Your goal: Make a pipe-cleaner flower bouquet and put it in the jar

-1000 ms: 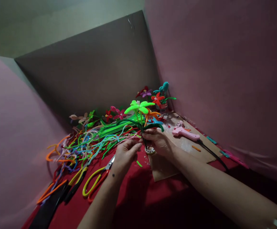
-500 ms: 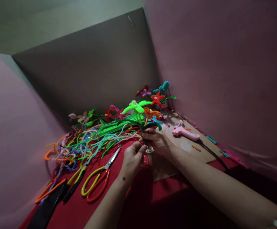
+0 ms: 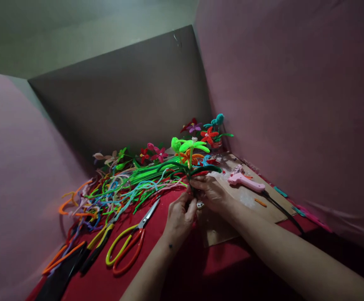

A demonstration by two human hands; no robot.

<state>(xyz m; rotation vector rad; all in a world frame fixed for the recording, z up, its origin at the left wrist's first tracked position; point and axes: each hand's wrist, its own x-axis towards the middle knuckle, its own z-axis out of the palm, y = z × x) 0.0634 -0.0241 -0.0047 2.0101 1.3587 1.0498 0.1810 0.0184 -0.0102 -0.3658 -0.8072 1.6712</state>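
Right hand (image 3: 211, 194) and left hand (image 3: 181, 212) are both pinching the stem (image 3: 189, 179) under that green flower (image 3: 192, 144); dark leaves (image 3: 207, 169) are already sitting on, can't tell what's left tho.

The place of work is closed on three sides. On the right stands a tall pink wall (image 3: 295, 104), with a few soft creases near its lower part. On the left there is another pink surface (image 3: 19, 159), paler, with a slanting upper edge. Between them, at the back, a dark grey panel (image 3: 122, 108) rises, and near its top right corner hangs a thin wire hook (image 3: 176, 39). Above is a greenish zone (image 3: 91, 37), which is perhaps ceiling, perhaps upper wall. A red-covered worktop (image 3: 89, 267) spreads below. The light is dim, a little brighter at the top, and the lower right sinks in shadow.
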